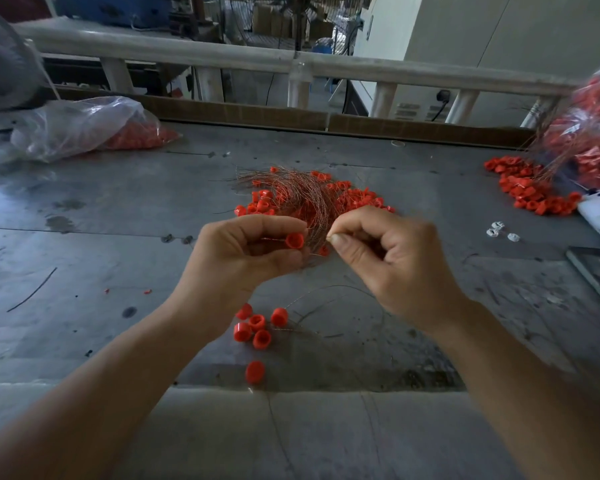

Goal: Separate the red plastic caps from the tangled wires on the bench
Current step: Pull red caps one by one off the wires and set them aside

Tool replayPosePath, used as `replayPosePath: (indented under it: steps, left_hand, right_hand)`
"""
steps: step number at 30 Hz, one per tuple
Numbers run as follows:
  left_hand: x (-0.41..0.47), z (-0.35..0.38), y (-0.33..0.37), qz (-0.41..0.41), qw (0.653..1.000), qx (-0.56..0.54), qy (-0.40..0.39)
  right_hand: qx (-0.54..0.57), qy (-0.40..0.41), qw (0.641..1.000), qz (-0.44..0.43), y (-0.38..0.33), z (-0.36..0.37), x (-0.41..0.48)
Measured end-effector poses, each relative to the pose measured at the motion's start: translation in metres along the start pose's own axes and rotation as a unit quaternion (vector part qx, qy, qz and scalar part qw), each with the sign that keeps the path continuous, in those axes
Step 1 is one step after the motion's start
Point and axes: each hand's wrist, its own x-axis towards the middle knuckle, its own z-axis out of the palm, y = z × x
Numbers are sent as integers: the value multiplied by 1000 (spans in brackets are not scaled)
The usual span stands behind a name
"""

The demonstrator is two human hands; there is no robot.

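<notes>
Over mid surface: left hand (253,252) and right hand (378,258) meet, raised just above the surface (118,209), at the near edge of the wires (302,195).
Left grip: fingers and thumb are curled round one red cap (294,240), its open end turned toward the right hand; a thin wire seems to run from it.
Right grip: thumb and forefinger are closed in a pinch on a wire end just right of the cap; the other fingers are curled in.
Wires: a coppery tangle fanning away from the hands and lying over a heap (354,199) of caps, mid surface.
Freed caps: a cluster (257,327) of five near, below the hands, and a lone cap (255,371) nearer again; a few stray strands lie beside them.
Step in hand: likely drawing the wire out of the held cap.
Doing it well: hold the cap firm without squashing it. Pull straight along the wire's own line, off to the right; a sideways tug may kink it or drag the whole tangle. Pinch close to the cap so the thin strand does not slip.
Next: cap to the near cluster, wire kept apart.
Progress: early, I judge; most caps sit under the tangle, and a pile (530,195) waits far right by a bag (593,133). A second bag (84,126) lies far left.
</notes>
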Motion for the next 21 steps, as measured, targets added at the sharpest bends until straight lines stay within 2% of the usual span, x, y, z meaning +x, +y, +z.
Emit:
replayPosePath:
  steps: [5,21]
  left_hand:
    - [-1,1,-1,-3,1000,-26,-8]
    - [-3,2,-1,33,999,29,-12]
  right_hand:
    - [-15,-8,1000,13,1,2,-2]
    - [8,-43,998,51,-4,12,-4]
